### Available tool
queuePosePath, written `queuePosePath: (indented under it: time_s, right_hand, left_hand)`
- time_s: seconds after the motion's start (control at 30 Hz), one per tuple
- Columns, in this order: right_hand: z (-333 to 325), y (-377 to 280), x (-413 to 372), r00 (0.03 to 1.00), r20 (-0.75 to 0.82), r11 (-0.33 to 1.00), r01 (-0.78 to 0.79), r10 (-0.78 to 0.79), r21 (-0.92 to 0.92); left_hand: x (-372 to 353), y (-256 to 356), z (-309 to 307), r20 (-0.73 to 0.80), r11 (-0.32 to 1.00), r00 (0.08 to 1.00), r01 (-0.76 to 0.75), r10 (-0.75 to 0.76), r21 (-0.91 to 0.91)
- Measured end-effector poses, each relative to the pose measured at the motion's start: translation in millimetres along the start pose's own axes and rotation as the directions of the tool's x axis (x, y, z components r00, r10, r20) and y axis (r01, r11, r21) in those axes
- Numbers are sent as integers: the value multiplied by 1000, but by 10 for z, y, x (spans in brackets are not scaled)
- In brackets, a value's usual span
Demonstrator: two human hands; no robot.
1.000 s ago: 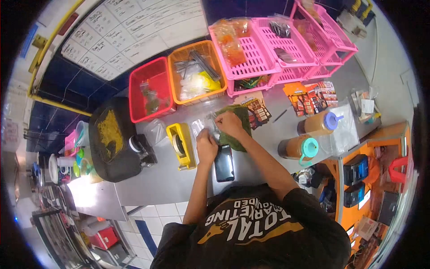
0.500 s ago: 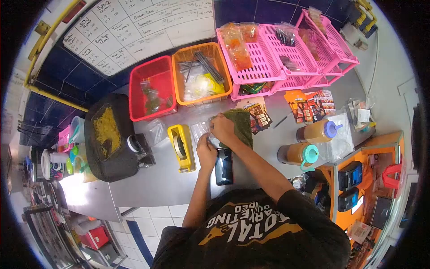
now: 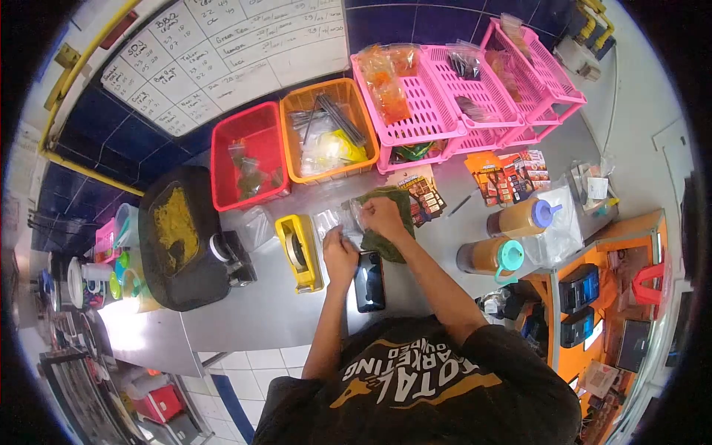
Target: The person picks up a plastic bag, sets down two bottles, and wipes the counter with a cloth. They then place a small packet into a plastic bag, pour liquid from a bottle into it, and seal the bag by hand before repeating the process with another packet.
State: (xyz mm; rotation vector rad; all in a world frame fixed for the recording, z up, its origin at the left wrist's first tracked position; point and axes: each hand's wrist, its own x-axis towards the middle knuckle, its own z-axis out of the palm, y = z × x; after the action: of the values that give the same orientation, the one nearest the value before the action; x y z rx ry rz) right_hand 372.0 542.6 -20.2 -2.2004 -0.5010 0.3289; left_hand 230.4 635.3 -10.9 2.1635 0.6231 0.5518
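A small clear plastic bag [image 3: 347,220] lies between my two hands, in front of the orange basket. My left hand [image 3: 340,256] is closed on its near edge, fingers pinched together. On the bag's right side my right hand [image 3: 381,218] has its fingers closed on the plastic. The right hand rests over a dark green cloth [image 3: 397,204]. A black phone [image 3: 370,282] lies just below the hands. Left of them stands a yellow tape dispenser [image 3: 300,254]. More clear plastic [image 3: 256,227] lies left of the dispenser.
Behind are a red basket [image 3: 248,156], an orange basket [image 3: 330,127] and pink racks [image 3: 415,96]. Two sauce bottles [image 3: 486,256] and printed cards [image 3: 508,178] are at right. A dark tray [image 3: 182,237] with yellow food stands at left, beside a black device [image 3: 236,259].
My right hand has moved slightly right and down, away from my left hand, and more of the clear bag shows between them. The whole view has shifted a little.
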Motion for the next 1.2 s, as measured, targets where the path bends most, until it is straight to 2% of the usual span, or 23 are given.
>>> queuePosePath:
  time_s: [0.07, 0.2, 0.3, 0.37, 0.4, 0.43, 0.47, 0.53, 0.6, 0.67, 0.73, 0.77, 0.8, 0.83, 0.87, 0.9, 0.93, 0.97, 1.0, 1.03, 1.1, 1.2]
  right_hand:
    - [-62, -11, -42, 995, -82, 998, 55, -53, 23]
    - [-160, -68, -124, 994, -108, 999, 20, -15, 43]
    - [-224, -91, -173, 974, -199, 994, 111, -106, 10]
    - [-352, -113, -235, 982, -171, 981, 110, -83, 157]
    - [-405, -127, -259, 981, -177, 981, 113, -85, 156]
    - [-446, -136, -310, 991, -122, 958, 90, -58, 273]
    - [-486, -150, -369, 997, -65, 921, 60, -38, 386]
    - [-588, -191, -493, 1000, -17, 891, 22, -16, 454]
    - [-641, -186, -550, 1000, 26, 854, -13, 0, 519]
    - [-702, -137, -628, 989, 147, 717, -125, 32, 686]
    - [-740, -99, -681, 996, 87, 865, -12, -37, 502]
    - [-849, -140, -725, 996, 70, 867, 17, -60, 498]
    - [-910, -192, -787, 996, 42, 872, 44, -74, 488]
    - [-735, 35, -763, 994, -50, 776, 104, -93, 622]
    - [-771, 23, -814, 995, -81, 797, 99, -63, 596]
    - [-881, -18, -883, 984, -132, 878, 165, -117, 450]
    - [-848, 98, -900, 986, -124, 879, 159, -115, 450]
    - [-952, -20, -1032, 987, -146, 940, 117, -72, 322]
    - [-938, -131, -1139, 961, -277, 996, 36, -11, 85]
    - [-1068, -272, -1277, 896, -427, 992, 111, -125, -57]
    - [-1197, -418, -1456, 969, -231, 979, 127, -89, 157]
    - [-1392, -656, -1773, 956, -268, 979, 159, -122, 124]
  left_hand:
    - [9, 22, -8, 28, 1000, 999, 21, -22, 23]
    - [3, -9, 42, 16, 996, 999, -36, 35, 78]
    - [12, 119, -7, -20, 991, 995, -97, 99, 95]
    - [51, 305, -72, -46, 986, 988, -141, 145, 87]
    - [74, 427, -107, -42, 987, 986, -160, 160, -3]
    - [72, 545, -144, -35, 980, 985, -174, 171, -93]
    - [73, 668, -174, -31, 980, 984, -175, 173, -94]
    - [91, 865, -195, 114, 951, 989, -57, 96, -303]
    - [87, 935, -177, 92, 948, 990, -72, 105, -310]
    - [39, 949, -184, 86, 943, 989, -90, 123, -320]
    - [28, 932, -204, 183, 981, 980, -44, 79, -191]
    - [13, 852, -145, 156, 972, 978, -100, 135, -214]
    - [-19, 847, -129, 180, 920, 975, -53, 132, -387]
    - [-9, 838, -217, 290, 972, 953, -15, 84, -234]
    - [-24, 724, -176, 364, 891, 929, 105, 70, -441]
    - [-18, 832, -288, 427, 900, 901, 119, 79, -419]
    - [-3, 759, -300, 491, 922, 864, 97, 108, -374]
    - [-37, 741, -305, 540, 885, 832, 151, 127, -440]
    - [-43, 758, -340, 582, 846, 802, 214, 133, -489]
    - [-47, 856, -341, 607, 862, 784, 211, 133, -461]
    - [-89, 963, -360, 626, 876, 765, 193, 147, -441]
    - [-118, 867, -313, 665, 882, 738, 231, 116, -410]
